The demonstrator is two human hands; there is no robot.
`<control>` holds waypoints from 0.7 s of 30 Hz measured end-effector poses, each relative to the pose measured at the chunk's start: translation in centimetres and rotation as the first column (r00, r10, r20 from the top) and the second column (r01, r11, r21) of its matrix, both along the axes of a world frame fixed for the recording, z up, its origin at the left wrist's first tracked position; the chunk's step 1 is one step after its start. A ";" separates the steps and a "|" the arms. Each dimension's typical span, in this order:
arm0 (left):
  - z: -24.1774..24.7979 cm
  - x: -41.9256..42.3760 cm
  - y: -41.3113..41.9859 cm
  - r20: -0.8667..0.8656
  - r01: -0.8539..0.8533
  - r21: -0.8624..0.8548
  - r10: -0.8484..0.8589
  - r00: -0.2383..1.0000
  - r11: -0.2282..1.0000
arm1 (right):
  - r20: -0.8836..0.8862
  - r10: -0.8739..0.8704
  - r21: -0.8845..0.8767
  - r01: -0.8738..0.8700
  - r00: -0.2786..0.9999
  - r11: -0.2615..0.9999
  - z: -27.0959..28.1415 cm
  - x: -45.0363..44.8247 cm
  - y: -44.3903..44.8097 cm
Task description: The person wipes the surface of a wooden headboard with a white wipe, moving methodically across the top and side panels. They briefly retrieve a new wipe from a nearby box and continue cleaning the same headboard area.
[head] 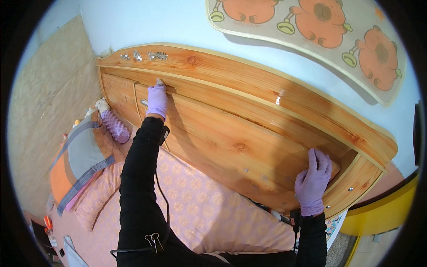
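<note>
My left hand, in a purple glove, is at the upper edge of a sliding wooden panel in the headboard. A small pale thing shows at its fingertips; whether it is a cloth or part of the glove, I cannot tell. My right hand, also gloved in purple, rests with bent fingers near the panel's right end, and nothing shows in it. Along the top runs the headboard's wooden rail with silvery ornaments. A metal recessed handle is beside my left hand.
Below the headboard lies a mattress with a pink patterned sheet. Pillows, a purple bumpy roller and small plush toys are at the left. A mat with cartoon animals hangs on the wall. A yellow curved surface stands at right.
</note>
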State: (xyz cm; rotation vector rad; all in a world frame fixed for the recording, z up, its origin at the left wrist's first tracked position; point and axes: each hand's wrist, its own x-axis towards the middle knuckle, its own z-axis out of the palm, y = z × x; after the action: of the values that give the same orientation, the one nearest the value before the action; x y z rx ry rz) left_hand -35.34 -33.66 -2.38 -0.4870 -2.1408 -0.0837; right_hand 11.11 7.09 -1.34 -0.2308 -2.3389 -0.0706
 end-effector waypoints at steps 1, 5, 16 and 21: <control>0.0 -0.6 -0.2 0.085 -0.032 0.057 0.027 0.996 0.998 | 0.008 0.008 -0.013 -0.008 1.000 1.000 0.0 0.0 0.0; 1.4 -3.0 -2.1 0.381 -0.032 0.157 -0.031 0.924 0.987 | 0.004 0.012 -0.037 -0.012 1.000 0.999 0.0 0.0 0.1; 6.2 -5.4 -0.8 0.674 -0.235 0.130 0.087 0.733 0.963 | -0.019 -0.002 -0.026 0.002 1.000 1.000 -0.2 -0.3 -0.1; 2.4 -6.0 -1.4 0.435 -0.140 0.406 -0.056 0.899 0.903 | -0.016 -0.037 -0.005 0.037 0.999 0.999 -0.5 -0.4 -0.2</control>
State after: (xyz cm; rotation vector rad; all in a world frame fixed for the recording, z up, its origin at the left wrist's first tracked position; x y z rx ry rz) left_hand -41.31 -35.07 0.04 -0.1635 -2.4721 -0.6869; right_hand 10.69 6.90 -1.83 -0.2758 -2.3197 -0.0809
